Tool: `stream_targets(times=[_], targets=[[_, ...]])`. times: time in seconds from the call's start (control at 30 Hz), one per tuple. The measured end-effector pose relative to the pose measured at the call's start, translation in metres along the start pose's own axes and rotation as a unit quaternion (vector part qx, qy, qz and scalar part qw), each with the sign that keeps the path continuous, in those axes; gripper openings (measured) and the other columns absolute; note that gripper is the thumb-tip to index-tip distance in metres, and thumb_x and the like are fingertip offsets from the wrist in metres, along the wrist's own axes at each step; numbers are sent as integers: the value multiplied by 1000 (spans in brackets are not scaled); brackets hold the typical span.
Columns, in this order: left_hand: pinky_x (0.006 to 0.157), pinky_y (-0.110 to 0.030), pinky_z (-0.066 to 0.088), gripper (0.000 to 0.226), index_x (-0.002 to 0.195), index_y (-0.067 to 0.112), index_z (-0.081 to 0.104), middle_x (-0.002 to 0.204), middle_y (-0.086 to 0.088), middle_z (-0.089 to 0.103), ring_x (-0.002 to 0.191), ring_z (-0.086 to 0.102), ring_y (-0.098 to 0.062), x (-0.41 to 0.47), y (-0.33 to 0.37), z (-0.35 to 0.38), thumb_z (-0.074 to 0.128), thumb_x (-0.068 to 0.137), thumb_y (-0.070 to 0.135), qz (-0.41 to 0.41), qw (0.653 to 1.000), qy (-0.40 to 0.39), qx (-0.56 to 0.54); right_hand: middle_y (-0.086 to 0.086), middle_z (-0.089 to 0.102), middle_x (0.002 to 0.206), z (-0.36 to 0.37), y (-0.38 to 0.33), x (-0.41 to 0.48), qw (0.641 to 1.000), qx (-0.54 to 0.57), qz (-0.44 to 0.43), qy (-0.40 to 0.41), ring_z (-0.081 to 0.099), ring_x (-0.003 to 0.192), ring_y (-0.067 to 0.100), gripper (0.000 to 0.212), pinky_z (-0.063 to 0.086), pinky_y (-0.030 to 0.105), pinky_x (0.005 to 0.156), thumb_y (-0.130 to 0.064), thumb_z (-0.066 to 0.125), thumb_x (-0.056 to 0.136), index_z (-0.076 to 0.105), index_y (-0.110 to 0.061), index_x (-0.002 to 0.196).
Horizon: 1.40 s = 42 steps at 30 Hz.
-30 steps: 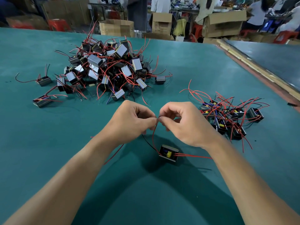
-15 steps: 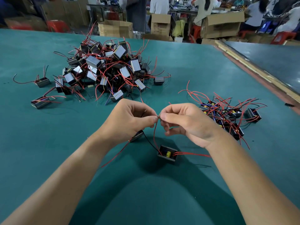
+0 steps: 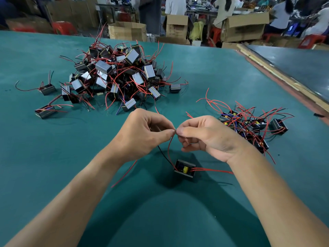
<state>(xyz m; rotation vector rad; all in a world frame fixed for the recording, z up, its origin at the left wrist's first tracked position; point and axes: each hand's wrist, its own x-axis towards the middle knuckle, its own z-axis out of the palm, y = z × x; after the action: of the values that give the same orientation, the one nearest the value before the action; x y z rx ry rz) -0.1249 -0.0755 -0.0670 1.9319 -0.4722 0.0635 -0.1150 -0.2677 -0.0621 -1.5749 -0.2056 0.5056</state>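
Red wire (image 3: pixel 169 147) loops up off the green tabletop (image 3: pixel 53 166), cardboard boxes (image 3: pixel 127 31) crowding the workshop behind. Left hand (image 3: pixel 142 134) and right hand (image 3: pixel 204 138), fingers curled, pinch its end together just above the black module (image 3: pixel 185 168) it springs from.

This is an electronics assembly workshop. A broad green table (image 3: pixel 213 77) carries a heap (image 3: pixel 121 75) of small black modules with red wires, a smaller batch (image 3: pixel 249 123) and a single module (image 3: pixel 184 169). Beyond it are cardboard boxes (image 3: pixel 243 27), red stools (image 3: pixel 63 27) and people (image 3: pixel 223 9) seated at other benches.
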Motion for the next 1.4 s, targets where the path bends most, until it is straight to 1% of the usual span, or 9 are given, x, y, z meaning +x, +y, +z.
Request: stream_targets(times=[0.13,0.23,0.5,0.67,0.77,1.0,1.13,1.3,1.4], targets=[[46,-17,34,14,73,11,75,57,0,63,48,43,-4,0,0,2,72,85,4,-6,1000,-1,-6,-3,59,60,4,1,1,986,-131,-101,37,53,56,8,22,54,24,61,1,62,92,65,-9,73],[43,-15,32,14,73,8,74,56,2,62,44,40,-4,1,0,3,70,86,3,-27,999,5,-33,-9,55,62,7,0,0,940,-274,-193,67,46,59,5,24,42,20,59,1,62,91,60,-15,74],[50,-13,41,15,76,12,74,58,5,66,50,51,-6,4,-2,3,68,87,5,-107,992,-6,-59,2,58,76,10,4,-3,848,-443,-268,108,49,75,23,10,42,40,71,-3,60,92,55,-7,84],[63,-24,47,11,88,14,72,74,1,69,63,57,-10,5,-5,-3,72,84,4,-117,990,35,-67,2,65,76,4,6,1,865,-413,-234,161,60,77,25,10,48,46,77,-10,60,94,57,-11,84],[76,-26,51,24,95,23,69,89,5,70,78,63,-12,5,-11,-6,76,79,6,-91,988,91,91,-2,70,73,2,7,2,889,-368,-202,185,69,70,18,14,55,45,74,-10,62,90,59,-16,78],[58,-26,51,13,81,25,68,72,3,69,59,57,-11,7,-19,-6,76,81,15,-121,983,99,96,1,72,65,2,8,7,927,-264,-159,212,72,64,25,6,60,50,71,-22,61,71,63,-19,66],[61,-28,53,16,86,25,68,73,4,72,61,62,-11,8,-21,-10,77,79,15,-167,978,100,71,2,71,65,1,10,9,928,-252,-162,221,71,66,30,11,60,50,71,-11,64,78,64,-20,70],[50,-16,46,23,92,19,66,69,5,73,56,61,-7,6,-17,-11,73,79,1,-167,981,98,24,0,72,66,-1,8,9,947,-169,-151,226,67,58,14,20,62,40,67,2,59,86,66,-15,77],[46,-14,44,21,93,19,67,69,6,73,53,59,-6,6,-15,-11,73,81,3,-163,981,103,16,4,73,67,0,9,8,950,-190,-136,206,67,59,14,16,63,40,66,-5,67,88,71,-14,76]])
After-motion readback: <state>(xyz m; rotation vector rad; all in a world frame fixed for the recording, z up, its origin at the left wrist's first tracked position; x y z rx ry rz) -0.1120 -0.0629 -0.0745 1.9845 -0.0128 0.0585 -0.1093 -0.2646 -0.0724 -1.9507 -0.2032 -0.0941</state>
